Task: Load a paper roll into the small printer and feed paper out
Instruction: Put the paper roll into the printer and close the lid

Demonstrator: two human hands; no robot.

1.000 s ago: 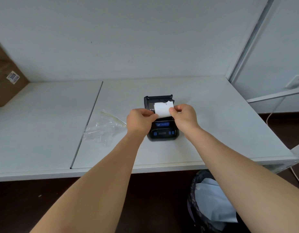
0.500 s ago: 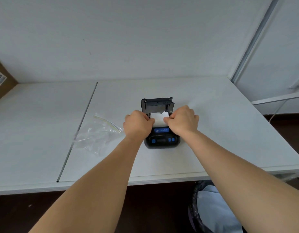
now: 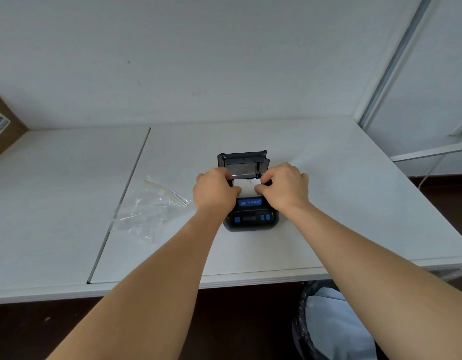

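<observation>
Both hands (image 3: 216,189) on paper roll (image 3: 246,187)

Two hands over the desk, a left hand (image 3: 215,190) and a right hand (image 3: 284,187). One printer (image 3: 251,216), one paper roll (image 3: 246,188) inside it. One clear plastic bag (image 3: 149,211), one cardboard box (image 3: 2,126) far left, one bin (image 3: 328,326) below the one table (image 3: 354,203).

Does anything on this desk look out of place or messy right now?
Only one thing: a crumpled clear plastic bag lies loose on the table, left of the printer. The printer's lid stands open, which fits the job, with both hands at the paper roll. No damage shows.
</observation>
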